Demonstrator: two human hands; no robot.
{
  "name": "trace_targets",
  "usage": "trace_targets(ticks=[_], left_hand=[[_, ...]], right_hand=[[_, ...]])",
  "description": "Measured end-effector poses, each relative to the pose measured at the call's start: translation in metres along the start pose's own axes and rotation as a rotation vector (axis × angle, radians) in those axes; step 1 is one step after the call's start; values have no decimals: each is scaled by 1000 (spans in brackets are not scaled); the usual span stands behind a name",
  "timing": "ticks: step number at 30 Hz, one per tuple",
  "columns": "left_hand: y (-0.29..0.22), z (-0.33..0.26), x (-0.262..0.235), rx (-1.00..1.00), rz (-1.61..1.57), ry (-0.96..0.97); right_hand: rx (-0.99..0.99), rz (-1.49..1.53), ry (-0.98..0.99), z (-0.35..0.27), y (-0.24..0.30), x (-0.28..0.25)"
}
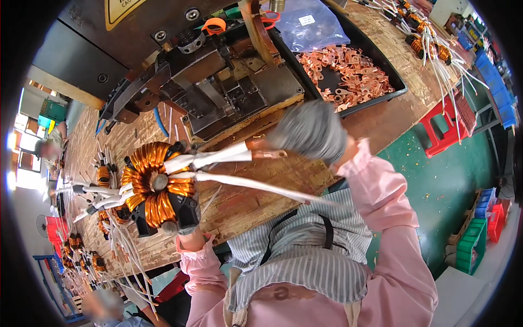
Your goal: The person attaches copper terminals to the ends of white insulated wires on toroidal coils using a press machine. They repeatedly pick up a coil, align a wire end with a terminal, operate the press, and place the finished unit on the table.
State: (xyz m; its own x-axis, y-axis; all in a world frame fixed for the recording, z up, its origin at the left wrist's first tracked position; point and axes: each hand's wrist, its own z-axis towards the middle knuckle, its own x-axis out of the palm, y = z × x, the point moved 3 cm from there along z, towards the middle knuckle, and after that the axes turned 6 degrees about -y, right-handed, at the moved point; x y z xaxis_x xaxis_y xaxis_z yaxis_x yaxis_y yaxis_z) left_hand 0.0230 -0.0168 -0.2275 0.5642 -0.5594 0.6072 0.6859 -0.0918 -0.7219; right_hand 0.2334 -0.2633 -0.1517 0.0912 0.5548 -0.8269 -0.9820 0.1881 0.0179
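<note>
My left hand (172,226), in a grey glove, grips a ring-shaped coil (146,163) wound with copper wire on black plastic mounts. Most of that hand is hidden behind the coil, and a fingertip shows in the ring's hole. White-sleeved leads (223,156) run rightward from the coil, and two end in copper terminal lugs (268,155). One long lead (261,185) reaches toward my lap. My right hand (311,131), also grey-gloved, is beside the lug ends at the press's right front corner. Motion smears its fingers, so their grip is unclear.
A dark metal press (218,92) stands on the worn wooden bench (245,191). Right of it, a black tray (395,90) holds loose copper lugs (354,76) and a plastic bag (310,27). More coils (427,41) lie farther right. A red stool (447,128) stands beyond the bench.
</note>
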Motion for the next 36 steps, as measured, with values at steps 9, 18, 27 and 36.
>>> trace_targets(ticks=[9, 18, 27, 36], left_hand=[[6, -4, -12, -37, 30, -28], [7, -3, 4, -19, -46, 104], [3, -3, 10, 54, 142, 17], [11, -4, -17, -21, 23, -15]], right_hand=[[842, -470, 375, -25, -187, 18], [809, -217, 555, -30, -182, 29], [648, 101, -83, -47, -200, 21], [552, -68, 527, -28, -160, 26]])
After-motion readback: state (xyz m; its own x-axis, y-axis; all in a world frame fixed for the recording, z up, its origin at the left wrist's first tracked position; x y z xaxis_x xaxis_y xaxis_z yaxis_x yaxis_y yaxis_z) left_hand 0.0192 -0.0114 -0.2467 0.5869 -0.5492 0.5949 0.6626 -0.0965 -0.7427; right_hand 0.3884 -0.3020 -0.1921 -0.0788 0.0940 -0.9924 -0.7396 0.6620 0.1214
